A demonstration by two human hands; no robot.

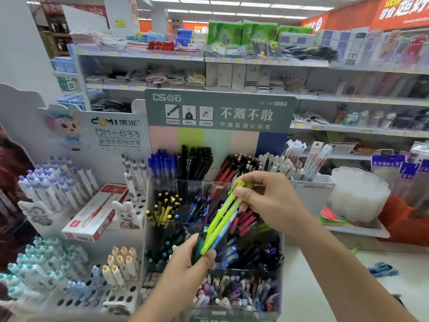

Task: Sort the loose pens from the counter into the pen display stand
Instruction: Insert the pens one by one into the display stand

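1. A small bunch of pens (218,228), lime-green, light blue and dark teal, is held slanting above the middle of the pen display stand (282,252), their upper ends toward 1 o'clock.
2. The left hand (188,268) is closed round the lower ends of the bunch, at 7 o'clock of it.
3. The right hand (267,201) pinches the clip end of a lime-green pen at the top, fingers narrow on it.
4. The step in hand looks like picking one pen out of the bunch for sorting.
5. The next move calls for drawing the green pen free and finding its matching compartment; none visible plainly holds green pens.
6. More loose blue pens (381,269) lie on the counter (325,287) at 3 o'clock of the stand, well apart from both hands.
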